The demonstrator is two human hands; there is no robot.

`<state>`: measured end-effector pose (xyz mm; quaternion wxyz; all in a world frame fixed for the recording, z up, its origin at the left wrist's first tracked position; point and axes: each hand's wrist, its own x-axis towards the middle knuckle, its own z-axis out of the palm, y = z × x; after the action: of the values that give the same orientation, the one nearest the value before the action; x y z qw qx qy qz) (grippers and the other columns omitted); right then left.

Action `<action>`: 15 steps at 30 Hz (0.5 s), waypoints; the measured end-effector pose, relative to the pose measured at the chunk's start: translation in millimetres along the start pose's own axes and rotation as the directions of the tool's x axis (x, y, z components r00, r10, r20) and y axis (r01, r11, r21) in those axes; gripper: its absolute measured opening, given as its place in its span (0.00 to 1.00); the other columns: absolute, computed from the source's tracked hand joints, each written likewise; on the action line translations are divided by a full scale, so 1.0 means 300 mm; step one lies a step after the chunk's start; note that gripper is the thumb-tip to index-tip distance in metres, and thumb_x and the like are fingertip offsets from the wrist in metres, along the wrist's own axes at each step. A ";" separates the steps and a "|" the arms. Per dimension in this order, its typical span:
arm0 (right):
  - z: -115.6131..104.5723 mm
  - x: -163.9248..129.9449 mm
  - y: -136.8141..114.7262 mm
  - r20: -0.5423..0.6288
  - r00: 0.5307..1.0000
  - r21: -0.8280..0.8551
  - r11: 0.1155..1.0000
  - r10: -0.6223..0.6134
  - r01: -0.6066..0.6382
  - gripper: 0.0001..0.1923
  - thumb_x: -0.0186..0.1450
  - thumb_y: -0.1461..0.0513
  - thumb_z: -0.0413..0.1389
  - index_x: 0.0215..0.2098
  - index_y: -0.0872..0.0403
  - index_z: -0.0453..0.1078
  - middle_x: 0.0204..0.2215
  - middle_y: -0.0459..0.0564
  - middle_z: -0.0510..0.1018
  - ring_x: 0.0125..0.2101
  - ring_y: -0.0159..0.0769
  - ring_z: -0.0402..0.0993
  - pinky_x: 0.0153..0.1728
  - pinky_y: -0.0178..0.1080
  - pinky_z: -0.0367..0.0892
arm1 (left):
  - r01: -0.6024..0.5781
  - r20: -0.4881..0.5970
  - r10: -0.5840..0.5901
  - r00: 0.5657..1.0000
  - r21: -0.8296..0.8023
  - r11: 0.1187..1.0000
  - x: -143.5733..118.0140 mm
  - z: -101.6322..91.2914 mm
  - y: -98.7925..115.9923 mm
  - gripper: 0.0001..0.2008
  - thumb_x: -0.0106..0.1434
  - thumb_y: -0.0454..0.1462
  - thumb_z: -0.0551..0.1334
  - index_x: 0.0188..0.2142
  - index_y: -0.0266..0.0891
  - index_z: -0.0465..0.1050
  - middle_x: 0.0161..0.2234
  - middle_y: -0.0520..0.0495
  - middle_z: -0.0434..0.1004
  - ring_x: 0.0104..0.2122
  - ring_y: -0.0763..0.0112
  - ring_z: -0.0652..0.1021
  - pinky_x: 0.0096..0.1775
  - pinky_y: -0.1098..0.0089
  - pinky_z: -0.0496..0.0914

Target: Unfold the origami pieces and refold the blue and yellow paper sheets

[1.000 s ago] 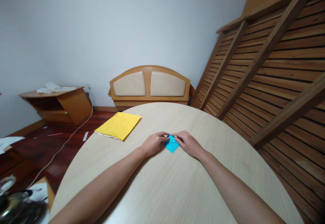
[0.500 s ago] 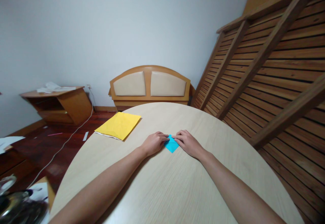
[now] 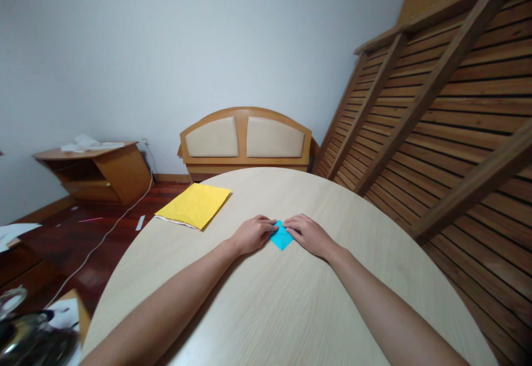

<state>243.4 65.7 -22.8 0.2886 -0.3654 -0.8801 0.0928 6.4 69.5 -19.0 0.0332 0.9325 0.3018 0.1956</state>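
Note:
A small folded piece of blue paper lies on the round pale wooden table, one corner pointing toward me. A crease or folded edge runs across its upper part. My left hand grips its left side, fingers pressed together at the edge. From the other side my right hand has its fingertips on the paper's right edge, fingers bent and close together. The fingers cover both side corners of the paper.
A yellow paper packet lies on the table's far left. Beyond the table stands a headboard. Wooden slats lean on the right. A cabinet and a white cable are at left.
Both hands stay on the blue paper. The right hand's fingers have shifted very slightly; the paper has hardly moved.

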 end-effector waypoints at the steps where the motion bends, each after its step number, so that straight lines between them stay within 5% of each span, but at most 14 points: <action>1: 0.000 -0.001 0.002 0.000 1.000 0.019 1.000 -0.004 0.004 0.12 0.70 0.61 0.53 0.47 0.48 0.77 0.44 0.50 0.82 0.45 0.42 0.74 0.49 0.46 0.67 | -0.003 -0.001 0.003 1.000 -0.011 1.000 0.001 -0.002 0.000 0.13 0.71 0.35 0.55 0.51 0.44 0.74 0.53 0.47 0.77 0.50 0.64 0.75 0.53 0.65 0.69; 15: -0.007 0.000 0.005 0.057 0.997 -0.013 0.999 -0.049 0.050 0.12 0.70 0.61 0.54 0.47 0.47 0.78 0.45 0.49 0.82 0.47 0.41 0.74 0.51 0.46 0.66 | -0.069 0.042 0.068 0.997 0.020 0.997 0.006 -0.012 0.004 0.16 0.72 0.37 0.52 0.54 0.43 0.72 0.57 0.46 0.73 0.52 0.63 0.74 0.54 0.63 0.68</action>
<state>245.4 66.6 -21.7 0.2630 -0.3427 -0.8974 0.0898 6.9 69.4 -14.8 0.0224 0.9465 0.2709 0.1742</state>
